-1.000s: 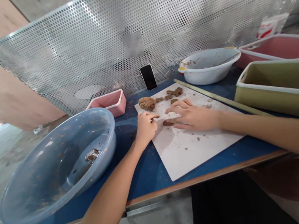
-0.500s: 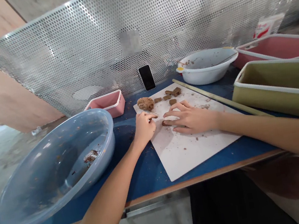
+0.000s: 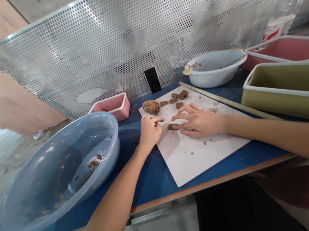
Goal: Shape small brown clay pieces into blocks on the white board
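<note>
A white board (image 3: 197, 152) lies on the blue table. My right hand (image 3: 200, 121) rests flat on it, fingers spread, over a small brown clay roll (image 3: 172, 127) that pokes out at the fingertips. At the board's left edge my left hand (image 3: 149, 130) is loosely curled, its index finger pointing right toward the roll. Behind the hands sit a rough brown clay lump (image 3: 151, 107) and several small clay pieces (image 3: 177, 97).
A large blue basin (image 3: 57, 172) overhangs the table's left front. A small pink tray (image 3: 111, 106), a phone (image 3: 153, 80) leaning on the perforated metal screen, a white bowl (image 3: 214, 67), a wooden stick (image 3: 226, 100), an olive bin (image 3: 293, 91) and a pink bin (image 3: 289, 48) stand around.
The hands have stayed almost in place; my right hand shifted very slightly over the clay roll. The view wobbled a little.
</note>
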A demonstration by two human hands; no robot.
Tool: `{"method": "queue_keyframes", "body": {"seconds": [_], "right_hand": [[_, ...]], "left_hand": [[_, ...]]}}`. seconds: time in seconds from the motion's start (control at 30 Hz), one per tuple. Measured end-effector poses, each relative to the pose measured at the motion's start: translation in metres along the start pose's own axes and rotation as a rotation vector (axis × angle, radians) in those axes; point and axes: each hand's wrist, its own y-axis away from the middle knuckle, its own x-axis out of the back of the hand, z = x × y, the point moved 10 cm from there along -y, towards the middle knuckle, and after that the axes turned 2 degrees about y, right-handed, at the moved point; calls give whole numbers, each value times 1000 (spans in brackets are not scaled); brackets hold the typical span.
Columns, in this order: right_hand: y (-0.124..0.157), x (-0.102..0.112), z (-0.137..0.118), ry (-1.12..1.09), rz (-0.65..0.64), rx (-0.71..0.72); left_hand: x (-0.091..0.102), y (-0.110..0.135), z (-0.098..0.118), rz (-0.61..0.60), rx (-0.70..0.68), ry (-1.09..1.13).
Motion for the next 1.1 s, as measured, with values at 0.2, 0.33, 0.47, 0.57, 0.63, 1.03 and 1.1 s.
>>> {"method": "queue_keyframes", "body": {"seconds": [0.2, 0.33, 0.47, 0.57, 0.63, 1.03, 1.1], "right_hand": [[1, 1, 1, 9, 17, -29], [1, -3, 2, 42, -2, -40], [1, -6, 0, -5, -24, -1], [2, -10, -4, 7, -57, 36], [1, -9, -3, 20, -47, 18], [-5, -4, 4, 26, -38, -72], [-4, -4, 1, 11, -44, -43]], "left_hand": [[1, 1, -1, 9, 2, 18], [2, 1, 0, 14, -3, 23], [2, 1, 1, 13, -4, 18], [2, 1, 2, 8, 3, 12], [2, 1, 2, 2, 10, 3], [0, 1, 2, -2, 11, 9], [-1, 1, 2, -2, 2, 8]]}}
